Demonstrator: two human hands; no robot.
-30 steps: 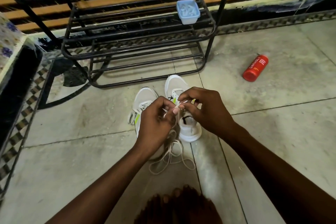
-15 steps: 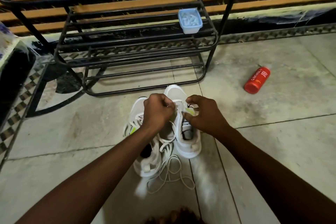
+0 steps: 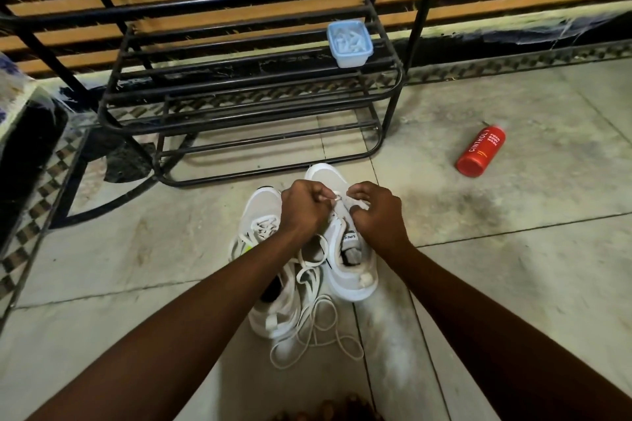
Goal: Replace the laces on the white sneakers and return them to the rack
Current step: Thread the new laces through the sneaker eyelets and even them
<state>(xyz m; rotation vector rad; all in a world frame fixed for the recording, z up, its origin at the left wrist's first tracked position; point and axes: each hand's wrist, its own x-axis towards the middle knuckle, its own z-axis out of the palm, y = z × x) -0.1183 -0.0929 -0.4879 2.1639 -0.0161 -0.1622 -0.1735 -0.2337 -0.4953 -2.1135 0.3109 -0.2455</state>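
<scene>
Two white sneakers stand side by side on the tiled floor, toes toward the rack. The left sneaker [image 3: 261, 215] has laces threaded across its front. Over the forefoot of the right sneaker [image 3: 355, 278] my left hand [image 3: 302, 212] pinches the tip of a white lace [image 3: 313, 335]. My right hand [image 3: 374, 215] grips the shoe's upper by the eyelets, fingers curled. The rest of the lace trails in loose loops on the floor behind the shoes. The black metal shoe rack [image 3: 239, 102] stands just beyond them.
A small blue plastic tub [image 3: 349, 44] of white bits sits on the rack's middle shelf. A red body-wash bottle [image 3: 480, 155] lies on the floor at the right. A dark piece of furniture [image 3: 24, 154] is at the left edge.
Both hands have moved forward and down from above the shoes to the front eyelets of the right sneaker. The view has shifted closer to the rack.
</scene>
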